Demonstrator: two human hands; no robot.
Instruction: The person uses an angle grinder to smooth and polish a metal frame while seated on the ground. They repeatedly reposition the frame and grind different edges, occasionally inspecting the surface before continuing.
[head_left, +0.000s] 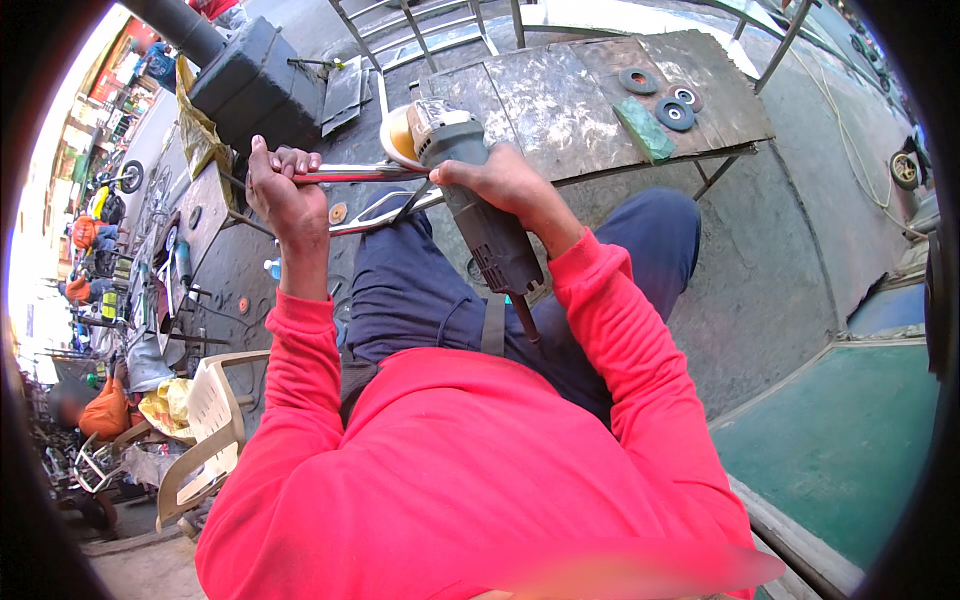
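My right hand (512, 187) is wrapped round the body of a grey angle grinder (478, 215), whose cord end points back toward my lap. A yellowish round disc (400, 137) sits on its head, beside the far end of a shiny metal bar (360, 173). The disc looks very close to the bar; whether they touch I cannot tell. My left hand (288, 195) grips the bar's left end, fingers closed. Red reflects along the bar's near side. Just nearer, another shiny metal strip (385, 217) lies across my knee; whether it joins the bar is hard to see.
Beyond my knees stands a low worn table (545, 90) with several abrasive discs (675, 114) and a green block (645, 128). A dark grey metal box (255, 85) stands far left. A beige plastic chair (215, 430) is at my left, with people and motorbikes farther off.
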